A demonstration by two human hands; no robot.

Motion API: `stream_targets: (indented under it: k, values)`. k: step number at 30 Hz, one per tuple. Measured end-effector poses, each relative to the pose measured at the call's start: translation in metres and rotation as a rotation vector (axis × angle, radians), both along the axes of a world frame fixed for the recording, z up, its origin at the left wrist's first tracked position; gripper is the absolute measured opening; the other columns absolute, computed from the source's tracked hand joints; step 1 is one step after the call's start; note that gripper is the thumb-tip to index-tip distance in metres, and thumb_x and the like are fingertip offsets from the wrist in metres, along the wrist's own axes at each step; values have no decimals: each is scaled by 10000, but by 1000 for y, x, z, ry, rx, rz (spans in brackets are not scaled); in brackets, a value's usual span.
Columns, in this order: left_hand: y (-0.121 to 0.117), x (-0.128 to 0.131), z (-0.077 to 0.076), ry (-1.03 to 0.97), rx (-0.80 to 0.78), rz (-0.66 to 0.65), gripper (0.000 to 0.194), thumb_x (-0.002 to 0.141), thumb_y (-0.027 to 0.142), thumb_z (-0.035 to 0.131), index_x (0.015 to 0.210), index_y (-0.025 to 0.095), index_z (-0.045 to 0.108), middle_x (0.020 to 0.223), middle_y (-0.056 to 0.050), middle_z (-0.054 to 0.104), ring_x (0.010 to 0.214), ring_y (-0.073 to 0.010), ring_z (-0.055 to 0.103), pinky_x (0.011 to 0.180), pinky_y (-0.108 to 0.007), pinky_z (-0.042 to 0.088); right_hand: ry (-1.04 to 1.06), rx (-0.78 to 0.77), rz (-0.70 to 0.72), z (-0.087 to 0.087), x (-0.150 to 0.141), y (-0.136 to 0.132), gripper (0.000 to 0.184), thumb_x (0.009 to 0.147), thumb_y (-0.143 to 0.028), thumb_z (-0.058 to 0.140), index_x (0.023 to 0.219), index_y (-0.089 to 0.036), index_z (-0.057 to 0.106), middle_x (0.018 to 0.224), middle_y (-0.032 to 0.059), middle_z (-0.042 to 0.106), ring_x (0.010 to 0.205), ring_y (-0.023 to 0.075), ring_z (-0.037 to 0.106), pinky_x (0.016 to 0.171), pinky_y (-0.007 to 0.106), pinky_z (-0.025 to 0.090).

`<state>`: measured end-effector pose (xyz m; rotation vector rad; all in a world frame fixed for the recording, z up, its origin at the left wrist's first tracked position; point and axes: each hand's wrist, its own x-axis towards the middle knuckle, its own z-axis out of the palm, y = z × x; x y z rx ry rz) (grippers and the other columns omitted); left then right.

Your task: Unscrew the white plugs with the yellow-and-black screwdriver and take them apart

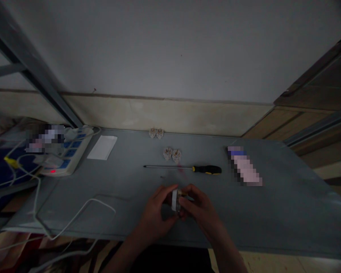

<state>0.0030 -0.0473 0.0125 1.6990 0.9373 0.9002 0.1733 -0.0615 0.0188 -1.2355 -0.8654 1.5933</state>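
At the lower centre of the frame, a small white-and-clear plug-like part (174, 200) sits between both hands, above the counter (272, 212). The left hand (159, 210) curls round its white side, thumb below; the right hand (200, 208) pinches the other side, fingers nearly closed. Handling it well likely calls for a steady left hold and light right fingertips, kept square to the part. Just beyond lies a screwdriver (207, 169), then a front pair of pronged pieces (167, 152) and a rear pair (152, 132). A white cable (93, 199) loops at lower left, well clear of the hands.
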Motion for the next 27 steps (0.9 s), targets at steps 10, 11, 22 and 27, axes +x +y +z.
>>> stream_targets:
  k: [10, 11, 22, 27]
  values:
    - [-6, -5, 5, -51, -39, -72, 706, 850, 155, 638, 1510, 238, 401, 1209, -99, 626, 1084, -239, 621, 983, -409, 523, -32, 8, 11, 2, 5, -1, 439, 725, -544, 783, 872, -174, 597, 845, -1, 613, 655, 91, 627, 585, 221, 555]
    - [-7, -4, 5, -76, -67, -57, 664, 877, 178, 622, 1504, 241, 416, 1234, -100, 623, 1113, -239, 616, 1002, -404, 516, -39, 12, 11, 2, 5, -1, 437, 724, -546, 782, 879, -176, 608, 871, 7, 619, 690, 103, 638, 599, 228, 564]
    - [-2, -5, 2, -309, -187, 104, 442, 840, 235, 728, 1273, 309, 682, 1214, -75, 626, 1145, -241, 630, 889, -308, 596, -140, 106, -22, -10, -6, -8, 420, 767, -525, 743, 994, -185, 650, 888, 48, 687, 712, 142, 677, 636, 265, 607]
    - [-3, -4, 3, -376, -230, 162, 391, 829, 253, 754, 1214, 309, 719, 1288, -80, 631, 1218, -268, 606, 919, -332, 596, -168, 154, -57, -7, -9, -10, 425, 784, -516, 727, 1060, -203, 647, 1026, 75, 689, 889, 185, 698, 699, 283, 627]
